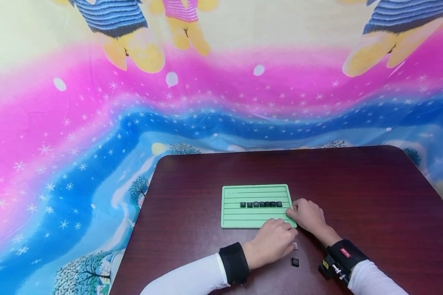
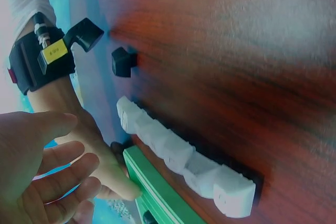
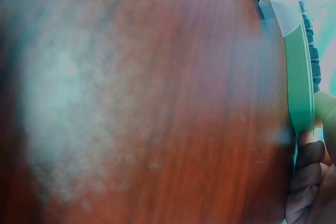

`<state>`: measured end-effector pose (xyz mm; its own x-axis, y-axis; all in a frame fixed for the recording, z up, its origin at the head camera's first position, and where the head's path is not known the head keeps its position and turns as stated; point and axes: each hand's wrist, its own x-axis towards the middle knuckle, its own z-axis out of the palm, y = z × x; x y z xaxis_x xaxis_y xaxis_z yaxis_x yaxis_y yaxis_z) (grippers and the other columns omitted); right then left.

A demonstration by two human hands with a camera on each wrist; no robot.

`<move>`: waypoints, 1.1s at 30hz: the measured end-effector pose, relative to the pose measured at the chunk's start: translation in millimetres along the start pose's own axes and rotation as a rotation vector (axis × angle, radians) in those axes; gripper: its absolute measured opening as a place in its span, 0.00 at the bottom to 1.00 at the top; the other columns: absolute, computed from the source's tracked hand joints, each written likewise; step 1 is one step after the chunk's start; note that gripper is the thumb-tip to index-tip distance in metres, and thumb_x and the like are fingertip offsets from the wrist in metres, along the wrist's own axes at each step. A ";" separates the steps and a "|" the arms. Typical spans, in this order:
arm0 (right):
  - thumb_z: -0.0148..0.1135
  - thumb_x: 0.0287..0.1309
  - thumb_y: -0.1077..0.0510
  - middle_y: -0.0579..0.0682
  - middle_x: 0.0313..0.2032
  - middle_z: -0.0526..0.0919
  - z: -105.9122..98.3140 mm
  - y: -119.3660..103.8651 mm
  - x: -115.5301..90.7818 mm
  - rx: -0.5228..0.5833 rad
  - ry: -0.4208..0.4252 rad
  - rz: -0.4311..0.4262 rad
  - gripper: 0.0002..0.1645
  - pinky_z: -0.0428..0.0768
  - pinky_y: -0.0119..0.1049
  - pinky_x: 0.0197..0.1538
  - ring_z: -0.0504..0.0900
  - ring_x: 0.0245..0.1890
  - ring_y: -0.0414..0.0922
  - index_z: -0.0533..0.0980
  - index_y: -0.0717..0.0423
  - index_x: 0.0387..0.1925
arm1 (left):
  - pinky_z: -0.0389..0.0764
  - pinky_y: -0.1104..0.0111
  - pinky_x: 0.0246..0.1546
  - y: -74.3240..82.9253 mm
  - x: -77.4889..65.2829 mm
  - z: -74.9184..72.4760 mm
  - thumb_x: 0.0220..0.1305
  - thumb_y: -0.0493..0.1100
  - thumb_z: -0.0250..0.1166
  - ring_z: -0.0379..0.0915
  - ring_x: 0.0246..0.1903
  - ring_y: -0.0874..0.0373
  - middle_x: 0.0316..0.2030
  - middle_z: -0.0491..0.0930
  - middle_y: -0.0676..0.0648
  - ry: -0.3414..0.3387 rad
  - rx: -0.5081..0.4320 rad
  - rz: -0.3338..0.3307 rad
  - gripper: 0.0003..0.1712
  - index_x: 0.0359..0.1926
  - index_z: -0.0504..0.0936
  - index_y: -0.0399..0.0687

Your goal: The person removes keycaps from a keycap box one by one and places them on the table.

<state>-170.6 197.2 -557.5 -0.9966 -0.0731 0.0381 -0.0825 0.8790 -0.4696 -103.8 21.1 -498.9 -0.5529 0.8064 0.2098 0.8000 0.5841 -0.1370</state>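
Observation:
A light green grooved board (image 1: 236, 221) lies on the table with a row of several black keycaps (image 1: 261, 204) across its middle. My right hand (image 1: 308, 215) grips the board's right edge, thumb on top and fingers curled beside and below the rim in the right wrist view. My left hand (image 1: 275, 241) hovers by the board's front edge, its fingers loosely bent and nothing between them. Below it, the left wrist view shows a line of several white keycaps (image 2: 181, 153) along the board's near side, mostly hidden by that hand in the head view.
A lone black keycap (image 1: 295, 262) sits on the dark brown table (image 1: 184, 188), nearer the front than the white ones. Both wrists wear black straps (image 1: 234, 263). A colourful printed cloth (image 1: 214, 98) hangs behind the table.

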 end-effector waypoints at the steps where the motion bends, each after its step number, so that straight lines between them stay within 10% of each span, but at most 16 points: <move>1: 0.58 0.44 0.53 0.41 0.10 0.53 0.1 0.0 -0.1 0.000 0.002 -0.004 0.21 0.49 0.34 0.17 0.51 0.12 0.41 0.57 0.48 0.09 | 0.68 0.74 0.32 -1.2 0.2 -0.2 0.59 0.59 0.58 0.70 0.36 0.66 0.36 0.77 0.60 0.003 0.001 -0.003 0.14 0.40 0.81 0.61; 19: 0.58 0.44 0.51 0.41 0.09 0.55 2.0 2.7 2.2 -0.026 -0.016 0.006 0.22 0.53 0.34 0.16 0.53 0.11 0.40 0.58 0.48 0.08 | 0.69 0.73 0.32 -20.0 9.7 -1.9 0.59 0.60 0.58 0.70 0.36 0.65 0.36 0.76 0.60 -0.033 -0.008 -0.076 0.14 0.39 0.80 0.61; 33: 0.59 0.49 0.45 0.41 0.09 0.55 1.6 1.7 2.4 -0.048 -0.020 -0.001 0.26 0.53 0.34 0.17 0.53 0.11 0.41 0.58 0.49 0.08 | 0.70 0.74 0.30 -29.2 14.3 2.8 0.59 0.60 0.58 0.71 0.37 0.64 0.38 0.77 0.59 -0.030 -0.006 -0.137 0.26 0.57 0.76 0.60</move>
<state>-173.1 197.7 -559.6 -0.9963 -0.0829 0.0203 -0.0836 0.9004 -0.4269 -135.8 15.7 -494.6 -0.6634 0.7219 0.1969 0.7181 0.6882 -0.1034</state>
